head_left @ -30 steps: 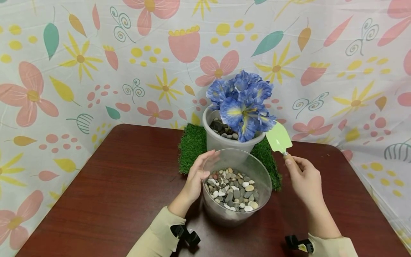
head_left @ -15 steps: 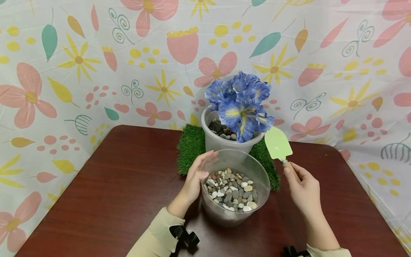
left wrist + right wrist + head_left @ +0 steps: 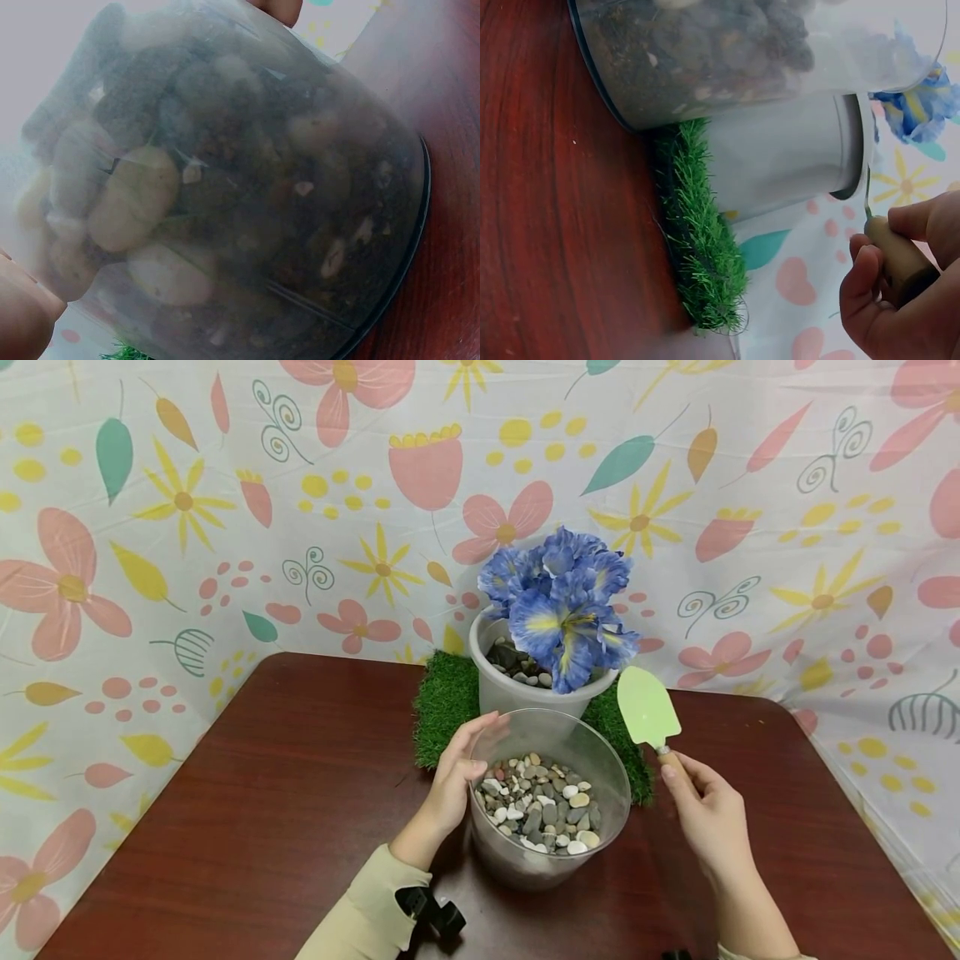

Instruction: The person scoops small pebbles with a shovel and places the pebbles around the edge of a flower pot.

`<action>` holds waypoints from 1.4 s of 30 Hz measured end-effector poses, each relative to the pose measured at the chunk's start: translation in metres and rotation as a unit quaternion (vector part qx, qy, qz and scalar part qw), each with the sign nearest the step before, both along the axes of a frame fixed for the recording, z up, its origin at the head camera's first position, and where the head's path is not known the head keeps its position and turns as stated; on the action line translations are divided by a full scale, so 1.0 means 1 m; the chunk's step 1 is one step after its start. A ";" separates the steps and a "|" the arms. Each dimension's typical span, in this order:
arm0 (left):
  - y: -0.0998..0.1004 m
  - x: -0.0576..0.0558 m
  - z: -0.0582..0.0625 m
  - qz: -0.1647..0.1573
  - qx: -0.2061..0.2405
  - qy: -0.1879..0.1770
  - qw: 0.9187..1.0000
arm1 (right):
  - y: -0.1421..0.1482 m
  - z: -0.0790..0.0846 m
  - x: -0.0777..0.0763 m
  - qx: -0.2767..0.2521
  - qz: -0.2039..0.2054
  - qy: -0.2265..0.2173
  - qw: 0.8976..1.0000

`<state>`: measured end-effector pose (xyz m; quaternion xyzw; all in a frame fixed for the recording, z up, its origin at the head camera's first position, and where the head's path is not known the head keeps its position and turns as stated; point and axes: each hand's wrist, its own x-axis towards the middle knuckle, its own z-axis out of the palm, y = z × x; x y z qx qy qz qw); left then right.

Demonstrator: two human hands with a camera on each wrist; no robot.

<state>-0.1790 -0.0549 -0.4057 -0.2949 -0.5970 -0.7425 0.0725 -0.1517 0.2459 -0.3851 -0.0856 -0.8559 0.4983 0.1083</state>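
My left hand point(image 3: 450, 781) holds the side of a clear plastic container point(image 3: 517, 868), thumb on the near side of the rim and fingers round the far side. Inside lie grey, white and tan pebbles point(image 3: 551, 814); darker material shows below them through the wall in the left wrist view. My right hand point(image 3: 712, 814) grips the wooden handle point(image 3: 900, 259) of a small trowel with a light green blade point(image 3: 648, 706). The blade is raised just right of a white flower pot point(image 3: 517, 697), which holds pebbles and blue flowers point(image 3: 562, 606).
The pot stands on a green artificial grass mat point(image 3: 446, 706), directly behind the container. Beneath is a dark reddish-brown table point(image 3: 277, 793). A flower-patterned cloth point(image 3: 300, 502) hangs behind the table and at its sides.
The trowel and right hand have moved slightly down, and the blade has turned a little. My left hand stays on the container, which has kept its place.
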 end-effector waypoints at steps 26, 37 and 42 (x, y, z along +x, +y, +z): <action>-0.003 0.000 -0.001 -0.016 0.009 -0.017 1.000 | 0.000 -0.011 0.003 -0.279 0.066 -0.085 0.954; -0.002 0.002 0.001 -0.019 0.018 -0.031 0.999 | 0.008 -0.018 0.000 -0.394 0.126 -0.121 0.902; -0.002 0.002 0.000 -0.024 0.023 -0.029 0.999 | 0.010 -0.020 -0.001 -0.421 0.129 -0.138 0.887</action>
